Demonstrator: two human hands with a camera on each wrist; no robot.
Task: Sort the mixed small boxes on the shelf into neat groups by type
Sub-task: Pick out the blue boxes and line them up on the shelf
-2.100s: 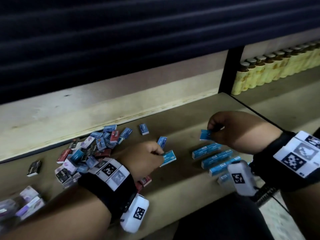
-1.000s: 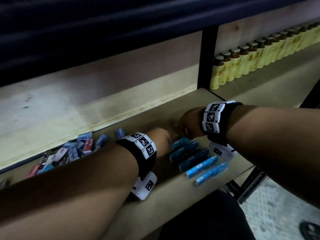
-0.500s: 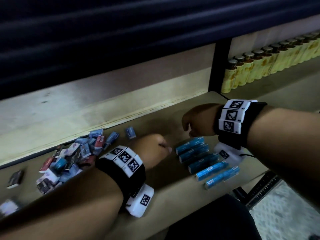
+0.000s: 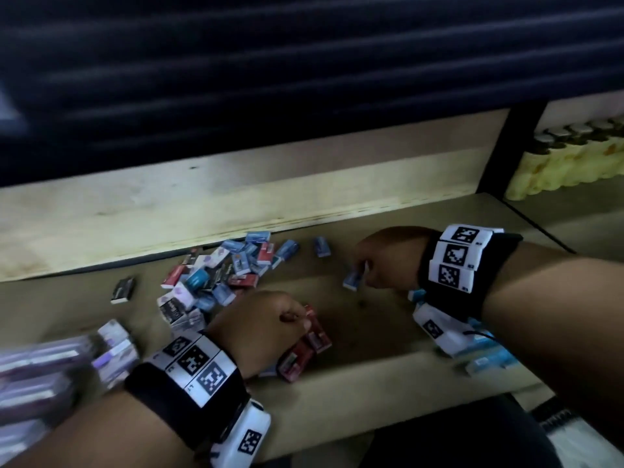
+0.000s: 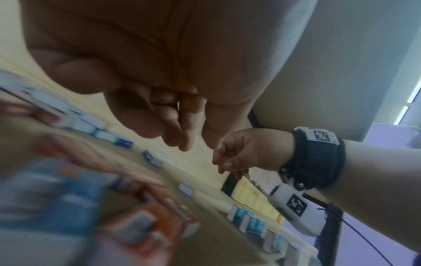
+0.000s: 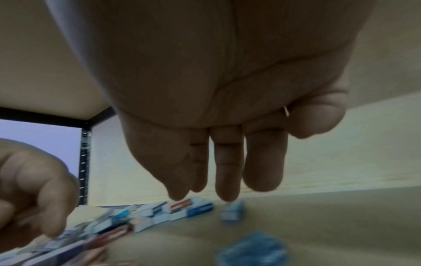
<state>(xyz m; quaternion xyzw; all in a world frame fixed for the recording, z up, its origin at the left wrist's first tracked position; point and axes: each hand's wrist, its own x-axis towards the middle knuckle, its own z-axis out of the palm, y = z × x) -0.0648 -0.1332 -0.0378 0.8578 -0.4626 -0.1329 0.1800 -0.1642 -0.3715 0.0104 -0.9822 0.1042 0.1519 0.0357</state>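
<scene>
A mixed pile of small boxes [image 4: 219,275] in blue, red, white and black lies at the back of the wooden shelf [image 4: 371,336]. My left hand [image 4: 266,325] hovers over a few red boxes [image 4: 304,349], fingers bent downward; the left wrist view shows nothing between its fingers [image 5: 173,129]. My right hand [image 4: 388,261] reaches left over a loose tilted blue box [image 4: 352,281]. In the right wrist view its fingers [image 6: 227,171] hang fairly straight and hold nothing. Sorted blue boxes [image 4: 489,359] lie under my right wrist, partly hidden.
Purple-and-white boxes [image 4: 50,366] sit blurred at the near left. A single black box [image 4: 123,289] lies left of the pile, a lone blue box [image 4: 322,246] to its right. A black post [image 4: 496,153] separates the neighbouring shelf with yellow bottles [image 4: 567,163].
Both hands have swung left, away from the blue rows. The left hand now sits over the red boxes and the right hand over a loose blue box. The view has turned left too.
</scene>
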